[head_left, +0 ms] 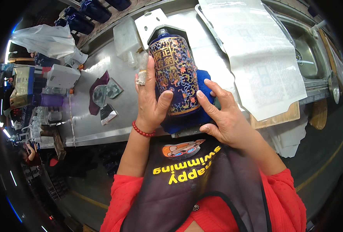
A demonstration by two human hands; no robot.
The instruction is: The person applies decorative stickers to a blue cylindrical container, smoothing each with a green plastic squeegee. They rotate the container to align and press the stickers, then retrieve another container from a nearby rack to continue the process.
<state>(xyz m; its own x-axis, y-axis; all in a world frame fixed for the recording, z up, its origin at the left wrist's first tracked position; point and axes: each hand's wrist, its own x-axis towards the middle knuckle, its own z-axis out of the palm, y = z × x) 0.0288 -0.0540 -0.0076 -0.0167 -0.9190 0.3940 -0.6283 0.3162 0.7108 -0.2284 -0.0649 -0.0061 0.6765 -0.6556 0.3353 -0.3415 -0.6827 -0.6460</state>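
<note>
A dark blue bottle (177,79) with gold and multicoloured floral decoration lies tilted in front of me, its neck pointing away. My left hand (151,96) grips its left side, thumb over the front; one finger is wrapped in whitish material. On the right, my right hand (226,116) has its fingers spread, with the index fingertip at the bottle's lower right edge. Beneath the bottle's lower part is a blue pad (205,83). A pale angular support (182,31) stands behind the neck.
White patterned sheets (262,58) lie on a wooden board (276,117) to the right, beside a metal sink (301,50). Scraps (100,94) and a clear plastic container (126,38) sit on the steel table (82,125). More blue bottles (96,11) stand at the far left.
</note>
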